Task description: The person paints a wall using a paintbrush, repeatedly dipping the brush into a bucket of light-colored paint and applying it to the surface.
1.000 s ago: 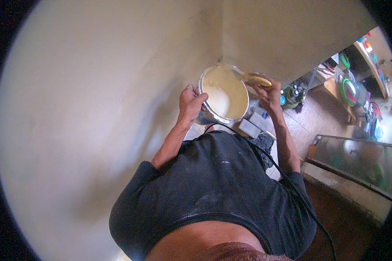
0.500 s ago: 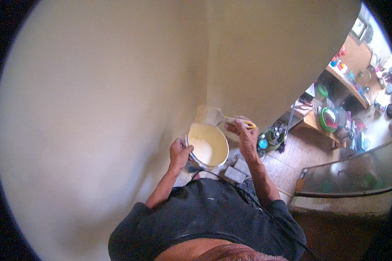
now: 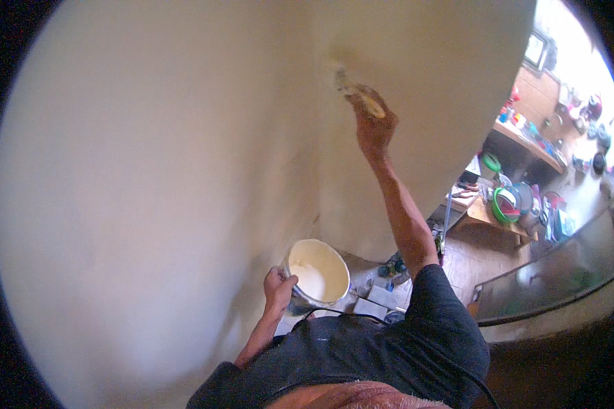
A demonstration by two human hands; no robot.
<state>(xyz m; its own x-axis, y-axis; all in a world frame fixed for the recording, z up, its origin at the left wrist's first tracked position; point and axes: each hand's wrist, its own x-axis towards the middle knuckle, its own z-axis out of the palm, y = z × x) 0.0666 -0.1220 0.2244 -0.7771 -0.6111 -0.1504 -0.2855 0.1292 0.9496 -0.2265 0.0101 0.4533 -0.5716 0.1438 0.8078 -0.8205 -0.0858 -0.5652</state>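
Observation:
My left hand grips the rim and side of a bucket of pale cream paint, with the thumb over the edge. The bucket is held low in front of my body, its mouth facing up. My right arm is stretched up and forward, and my right hand is closed around the yellowish handle of a paintbrush. The bristles are at the cream wall, beside the corner where two walls meet; they are blurred, so contact is hard to judge.
Grey blocks and several dark bottles stand on the floor near the wall. Farther right are a wooden table with a green basin and a cluttered counter. A translucent panel stands at the lower right. A black cable crosses my shirt.
My right hand has lifted the paintbrush from just above the bucket to high on the wall by the corner. The bucket, still in my left hand, sits lower in the picture.

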